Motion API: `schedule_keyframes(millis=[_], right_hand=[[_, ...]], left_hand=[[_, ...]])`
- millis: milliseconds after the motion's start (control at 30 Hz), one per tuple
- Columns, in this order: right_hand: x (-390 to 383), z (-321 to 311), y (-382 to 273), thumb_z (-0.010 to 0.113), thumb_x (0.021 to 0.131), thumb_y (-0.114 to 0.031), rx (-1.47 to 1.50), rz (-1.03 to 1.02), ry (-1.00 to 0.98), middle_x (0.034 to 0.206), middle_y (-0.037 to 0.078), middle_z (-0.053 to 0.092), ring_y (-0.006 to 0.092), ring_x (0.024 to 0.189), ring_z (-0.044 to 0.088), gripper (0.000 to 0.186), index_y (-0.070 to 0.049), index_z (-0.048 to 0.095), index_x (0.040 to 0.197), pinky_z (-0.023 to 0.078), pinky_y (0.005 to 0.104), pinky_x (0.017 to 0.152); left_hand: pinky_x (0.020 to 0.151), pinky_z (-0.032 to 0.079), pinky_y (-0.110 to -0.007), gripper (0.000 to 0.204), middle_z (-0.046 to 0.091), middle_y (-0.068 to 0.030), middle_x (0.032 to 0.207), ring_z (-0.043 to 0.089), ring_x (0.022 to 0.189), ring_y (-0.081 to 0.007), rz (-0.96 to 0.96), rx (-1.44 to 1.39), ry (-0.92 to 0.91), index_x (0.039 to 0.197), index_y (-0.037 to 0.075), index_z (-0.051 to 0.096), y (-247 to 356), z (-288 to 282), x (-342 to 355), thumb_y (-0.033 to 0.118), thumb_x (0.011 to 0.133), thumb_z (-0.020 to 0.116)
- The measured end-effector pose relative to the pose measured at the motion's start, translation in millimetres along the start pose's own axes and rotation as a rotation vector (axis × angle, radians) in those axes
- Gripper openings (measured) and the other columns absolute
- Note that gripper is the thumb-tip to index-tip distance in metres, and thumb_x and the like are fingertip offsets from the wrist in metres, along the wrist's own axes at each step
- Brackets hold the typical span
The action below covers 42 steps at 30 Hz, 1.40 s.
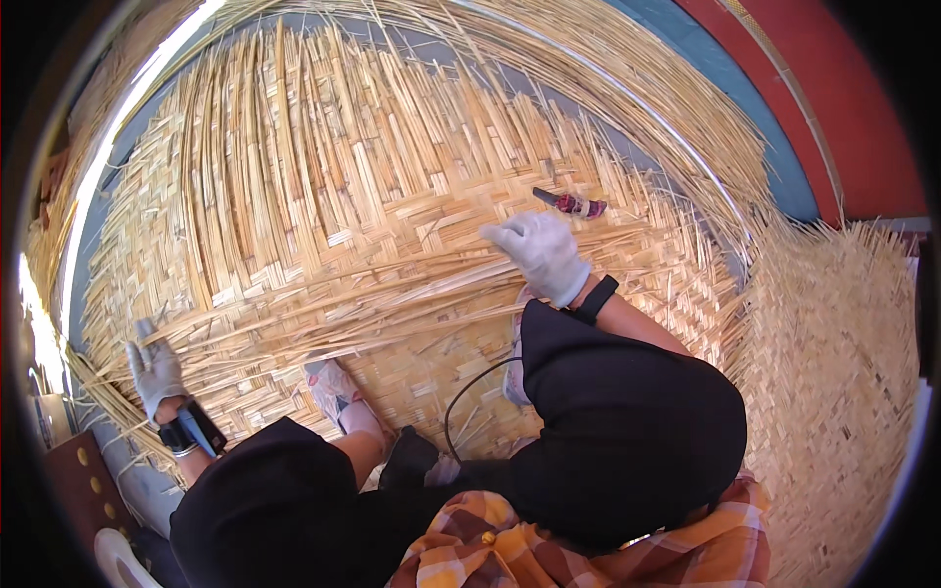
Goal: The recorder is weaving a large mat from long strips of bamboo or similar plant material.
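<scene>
A large mat [421,220] of pale split reed is spread before me, partly woven, with long loose strips standing out at its far side. A bundle of loose reed strips [392,294] runs across it between my hands. My left hand [155,372], in a light glove, rests at the left end of these strips with its fingers apart. Over the right part of the mat is my right hand [544,257], gloved too, its fingers curled in; whatever they hold is hidden. Just beyond it lies a knife [570,203] with a dark blade and a wrapped red handle.
My feet, one in a patterned shoe [335,392], are on the near part of the mat. More reeds [676,88] lie piled along the far right. Another woven mat [828,363] covers the right side. A brown board with gold studs [86,490] stands at lower left.
</scene>
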State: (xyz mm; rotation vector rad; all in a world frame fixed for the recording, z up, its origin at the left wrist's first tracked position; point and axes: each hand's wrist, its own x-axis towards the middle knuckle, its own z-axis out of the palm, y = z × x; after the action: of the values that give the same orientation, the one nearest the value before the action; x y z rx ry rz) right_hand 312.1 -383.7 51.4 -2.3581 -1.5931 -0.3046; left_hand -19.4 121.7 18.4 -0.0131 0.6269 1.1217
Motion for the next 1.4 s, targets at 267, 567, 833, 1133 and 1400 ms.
schedule_keyframes(millis=[267,567,833,1133,1400], right_hand=[[-3,-18,14,0.065,0.072,-0.01,0.282,0.063,0.032,0.077,0.008,0.056,0.0255,0.072,0.056,0.026,-0.012,0.062,0.098,0.045,0.0357,0.062],[51,-16,-19,0.066,0.074,-0.012,0.78,0.512,-0.275,0.069,0.009,0.061,0.0152,0.056,0.058,0.02,0.0,0.067,0.089,0.046,0.0267,0.053],[137,-69,-55,0.064,0.075,-0.016,0.618,0.197,-0.366,0.073,0.011,0.063,0.0198,0.062,0.06,0.021,-0.002,0.066,0.092,0.048,0.028,0.058],[199,-97,-69,0.07,0.069,-0.017,0.427,0.209,-0.538,0.071,0.011,0.064,0.0167,0.062,0.061,0.021,-0.001,0.067,0.082,0.049,0.0271,0.06],[179,-2,-87,0.071,0.067,-0.016,0.442,0.066,-0.482,0.068,0.011,0.062,0.0173,0.062,0.059,0.021,0.0,0.065,0.079,0.047,0.029,0.058]], left_hand=[[0.084,0.051,-0.043,0.03,0.056,-0.0278,0.106,0.061,0.091,-0.0313,1.05,0.752,-0.799,0.118,-0.003,0.035,40,128,-95,0.0,0.09,0.044],[0.088,0.046,-0.044,0.076,0.044,-0.022,0.127,0.047,0.114,-0.0352,-0.423,1.49,-0.552,0.135,-0.002,0.026,-113,88,-106,0.046,0.084,0.056],[0.076,0.053,-0.037,0.041,0.057,-0.0181,0.108,0.06,0.095,-0.0255,-0.826,0.759,-0.808,0.118,0.0,0.045,-217,91,-147,0.027,0.089,0.053],[0.064,0.054,-0.029,0.019,0.062,-0.0101,0.088,0.062,0.073,-0.0164,-0.463,0.755,-0.477,0.1,0.003,0.054,-202,118,-133,0.019,0.088,0.055],[0.048,0.048,-0.025,0.019,0.061,-0.005,0.063,0.058,0.051,-0.0135,-0.099,1.063,-0.335,0.076,0.005,0.058,-197,81,-101,0.022,0.081,0.066]])
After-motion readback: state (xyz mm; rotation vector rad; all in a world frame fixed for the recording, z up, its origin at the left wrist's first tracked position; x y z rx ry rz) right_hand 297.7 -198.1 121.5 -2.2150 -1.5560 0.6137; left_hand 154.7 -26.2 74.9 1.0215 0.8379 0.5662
